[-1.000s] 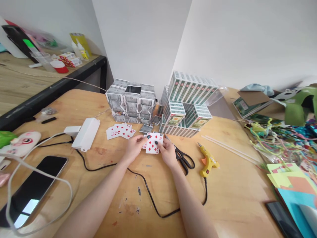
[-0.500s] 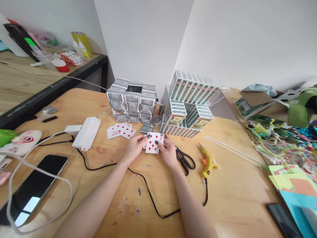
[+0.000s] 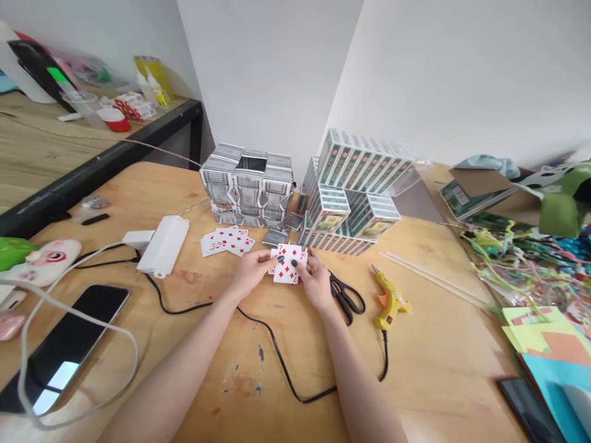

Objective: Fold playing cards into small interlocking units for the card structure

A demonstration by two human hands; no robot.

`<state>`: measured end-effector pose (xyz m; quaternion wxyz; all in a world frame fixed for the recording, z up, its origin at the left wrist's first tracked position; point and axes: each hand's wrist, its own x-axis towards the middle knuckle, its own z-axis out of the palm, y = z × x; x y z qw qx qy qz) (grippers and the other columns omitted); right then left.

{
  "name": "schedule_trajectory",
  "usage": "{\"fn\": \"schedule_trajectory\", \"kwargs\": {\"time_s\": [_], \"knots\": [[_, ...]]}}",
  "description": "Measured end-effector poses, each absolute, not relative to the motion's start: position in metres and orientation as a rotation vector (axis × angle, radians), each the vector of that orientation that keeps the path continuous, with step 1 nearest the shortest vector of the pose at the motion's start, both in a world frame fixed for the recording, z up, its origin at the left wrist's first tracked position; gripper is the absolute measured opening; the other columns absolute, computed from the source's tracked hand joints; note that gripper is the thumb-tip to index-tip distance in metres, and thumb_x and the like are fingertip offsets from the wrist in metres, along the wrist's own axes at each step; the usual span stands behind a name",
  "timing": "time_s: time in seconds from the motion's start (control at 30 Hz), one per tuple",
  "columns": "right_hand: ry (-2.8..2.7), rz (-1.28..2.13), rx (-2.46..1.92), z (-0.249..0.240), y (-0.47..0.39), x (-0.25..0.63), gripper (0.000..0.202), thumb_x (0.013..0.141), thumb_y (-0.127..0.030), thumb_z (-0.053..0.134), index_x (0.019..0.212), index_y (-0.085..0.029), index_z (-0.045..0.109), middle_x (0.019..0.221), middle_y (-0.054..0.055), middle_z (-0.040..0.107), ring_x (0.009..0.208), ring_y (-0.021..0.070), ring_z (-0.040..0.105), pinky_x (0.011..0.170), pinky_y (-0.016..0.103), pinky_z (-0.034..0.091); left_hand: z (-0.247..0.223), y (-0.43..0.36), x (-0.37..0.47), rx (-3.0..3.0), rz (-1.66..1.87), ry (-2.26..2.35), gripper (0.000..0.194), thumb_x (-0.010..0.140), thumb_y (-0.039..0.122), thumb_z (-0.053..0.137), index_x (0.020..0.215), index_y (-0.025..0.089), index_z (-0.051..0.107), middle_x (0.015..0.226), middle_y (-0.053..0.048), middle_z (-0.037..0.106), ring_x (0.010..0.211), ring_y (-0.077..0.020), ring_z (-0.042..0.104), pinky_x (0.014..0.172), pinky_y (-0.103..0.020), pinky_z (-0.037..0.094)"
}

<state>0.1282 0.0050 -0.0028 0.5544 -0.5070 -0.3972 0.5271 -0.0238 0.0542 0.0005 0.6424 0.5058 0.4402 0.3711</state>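
Between both hands are playing cards (image 3: pixel 287 273), a seven of diamonds in front crossing an eight behind it. My left hand (image 3: pixel 255 271) pinches them at the left edge, thumb on the face. On the right edge, my right hand (image 3: pixel 314 280) grips them the same way. Loose face-up diamond cards (image 3: pixel 227 240) lie fanned to the left. Behind stands a box-like structure made of cards (image 3: pixel 249 191), backs outward, with an opening in its top. Some grey-backed cards (image 3: pixel 276 237) lie just in front of it. Black-handled scissors (image 3: pixel 346 296) rest beside my right hand, blades partly hidden.
Stacked card boxes (image 3: pixel 346 203) stand at the back right. A yellow glue gun (image 3: pixel 390 299) lies right of the scissors, its black cable (image 3: pixel 277 351) running under my forearms. White glue sticks (image 3: pixel 429 280), a white power box (image 3: pixel 164 246) and a phone (image 3: pixel 69 344) lie around.
My left thumb has shifted slightly, showing more of the seven's top corner. Both hands keep hold of the cards; the view has moved a little.
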Motion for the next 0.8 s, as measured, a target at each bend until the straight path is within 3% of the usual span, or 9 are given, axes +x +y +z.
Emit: {"fn": "schedule_trajectory", "kwargs": {"time_s": [0.8], "knots": [[-0.958, 1.264, -1.201, -0.0028, 0.0045, 0.1305, 0.031, 0.071, -0.040, 0.064, 0.091, -0.016, 0.060, 0.078, 0.005, 0.071, 0.065, 0.0202, 0.066, 0.062, 0.032, 0.053, -0.0067, 0.0561, -0.0237, 1.220, 0.865, 1.072, 0.027, 0.064, 0.036, 0.067, 0.079, 0.013, 0.068, 0.067, -0.004, 0.067, 0.067, -0.0181, 0.061, 0.059, -0.026, 0.045]]}}
